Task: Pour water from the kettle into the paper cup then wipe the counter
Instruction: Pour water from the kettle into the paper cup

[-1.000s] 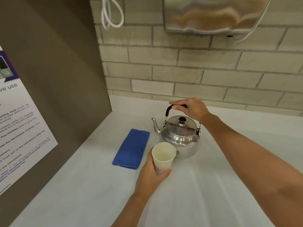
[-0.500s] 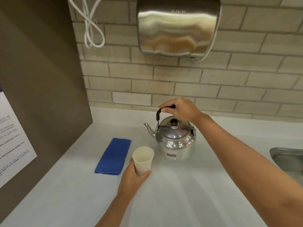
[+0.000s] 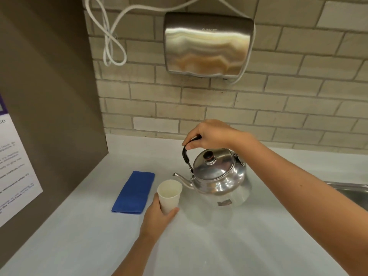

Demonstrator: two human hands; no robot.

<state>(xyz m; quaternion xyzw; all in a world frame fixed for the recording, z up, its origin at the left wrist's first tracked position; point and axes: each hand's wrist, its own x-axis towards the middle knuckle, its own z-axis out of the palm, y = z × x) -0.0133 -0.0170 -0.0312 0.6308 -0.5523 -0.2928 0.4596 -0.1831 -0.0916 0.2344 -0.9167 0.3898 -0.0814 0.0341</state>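
While left hand [image 3: 157, 218] grips cup [image 3: 169, 196], right hand [image 3: 211, 134] tilts kettle [image 3: 219, 176].

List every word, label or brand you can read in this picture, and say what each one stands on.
"se": end of a cut-off heading on the poster at the left.
Poster's smaller lines: too blurred to read.
Embossed brand on the steel hand dryer: too faint to read.
Sticker on the kettle: unreadable.

On the brick wall [image 3: 298, 108] ahead of you hangs a steel hand dryer [image 3: 207, 44], its white cord [image 3: 111, 42] looped to the left. A printed notice [image 3: 14, 166] is fixed to the brown side panel [image 3: 49, 86]. A metal sink [image 3: 352, 191] edges in at your right.
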